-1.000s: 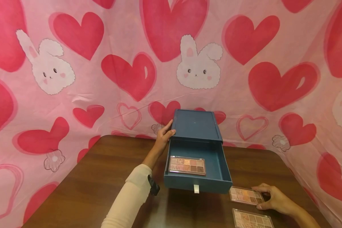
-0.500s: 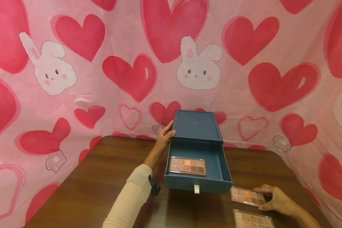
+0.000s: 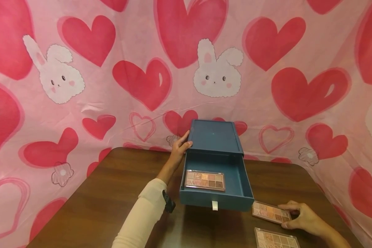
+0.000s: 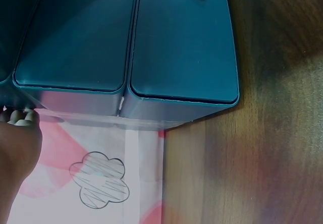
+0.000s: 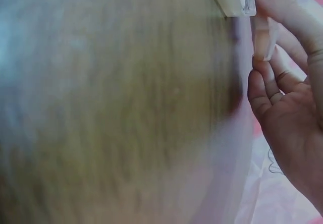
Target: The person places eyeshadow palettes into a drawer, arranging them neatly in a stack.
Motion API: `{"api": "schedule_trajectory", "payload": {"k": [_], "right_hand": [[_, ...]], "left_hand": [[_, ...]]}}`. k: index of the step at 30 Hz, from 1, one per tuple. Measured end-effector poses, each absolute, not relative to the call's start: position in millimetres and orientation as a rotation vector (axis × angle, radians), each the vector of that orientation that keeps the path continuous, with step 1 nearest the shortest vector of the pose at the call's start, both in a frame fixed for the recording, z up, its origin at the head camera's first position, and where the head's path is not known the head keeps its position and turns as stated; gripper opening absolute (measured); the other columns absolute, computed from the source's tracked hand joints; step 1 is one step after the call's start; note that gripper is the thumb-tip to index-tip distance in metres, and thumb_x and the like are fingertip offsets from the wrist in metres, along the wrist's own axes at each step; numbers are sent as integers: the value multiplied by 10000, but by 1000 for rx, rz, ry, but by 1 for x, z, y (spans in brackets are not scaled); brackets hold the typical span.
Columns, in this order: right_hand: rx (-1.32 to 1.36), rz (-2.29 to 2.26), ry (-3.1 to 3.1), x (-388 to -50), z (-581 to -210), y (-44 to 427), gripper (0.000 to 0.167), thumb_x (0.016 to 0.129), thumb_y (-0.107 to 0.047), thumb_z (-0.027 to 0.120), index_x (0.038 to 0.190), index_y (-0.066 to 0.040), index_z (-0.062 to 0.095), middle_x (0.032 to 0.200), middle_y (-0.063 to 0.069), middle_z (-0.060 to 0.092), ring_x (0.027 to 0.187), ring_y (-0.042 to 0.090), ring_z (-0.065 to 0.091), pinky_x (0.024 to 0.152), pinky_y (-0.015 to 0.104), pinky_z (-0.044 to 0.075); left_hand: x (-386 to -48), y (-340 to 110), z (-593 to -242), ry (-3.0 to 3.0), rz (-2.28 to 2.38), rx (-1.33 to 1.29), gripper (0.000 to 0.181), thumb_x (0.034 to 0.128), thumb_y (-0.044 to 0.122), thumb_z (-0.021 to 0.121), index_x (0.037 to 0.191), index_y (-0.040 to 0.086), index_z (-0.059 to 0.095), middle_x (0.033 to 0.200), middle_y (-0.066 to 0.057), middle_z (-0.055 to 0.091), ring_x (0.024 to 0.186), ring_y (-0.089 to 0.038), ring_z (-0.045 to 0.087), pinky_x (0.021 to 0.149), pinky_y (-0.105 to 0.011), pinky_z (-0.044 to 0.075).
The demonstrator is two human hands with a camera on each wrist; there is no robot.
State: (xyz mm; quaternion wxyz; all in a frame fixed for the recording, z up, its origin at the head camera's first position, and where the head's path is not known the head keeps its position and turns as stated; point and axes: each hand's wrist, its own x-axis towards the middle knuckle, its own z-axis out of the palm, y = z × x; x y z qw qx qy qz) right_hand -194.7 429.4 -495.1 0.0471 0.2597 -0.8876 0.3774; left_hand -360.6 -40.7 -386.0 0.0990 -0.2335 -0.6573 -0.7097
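Note:
A blue drawer unit (image 3: 215,136) stands at the table's back, its top drawer (image 3: 235,203) pulled out. Inside the drawer, at the left, lies an eyeshadow palette (image 3: 205,180). My left hand (image 3: 177,151) presses against the unit's left side, thumb at the top edge; in the left wrist view the hand (image 4: 17,148) is beside the stacked drawers (image 4: 184,47). To the right of the drawer, my right hand (image 3: 303,218) pinches the right end of a second palette (image 3: 271,211) between thumb and fingers. The right wrist view shows that hand (image 5: 295,103) at the palette's edge (image 5: 262,42).
Another palette (image 3: 276,239) lies on the brown wooden table (image 3: 105,203), nearer me than the pinched one, partly cut off by the frame's lower edge. A white pull tab (image 3: 215,205) hangs from the open drawer's front. Behind the table hangs a pink cloth (image 3: 179,86) with hearts and rabbits.
My right hand and the palette it pinches have shifted very slightly to the right, the palette tilting a little. The left hand keeps its place on the unit.

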Motion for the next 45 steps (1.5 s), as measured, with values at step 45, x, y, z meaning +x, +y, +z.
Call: {"api": "schedule_trajectory", "payload": {"k": [45], "right_hand": [[893,1055,-2420,-163,-347,384,594,617,169,768,1190,23,710,1001,-95,614,961,28,489,874,154,351]], "left_hand": [[-361,-39,-386,-1955,-2020,-652,628,898,176,544,1508,51,471,1249,-319,658,869,62,592,755,-160,458]]}}
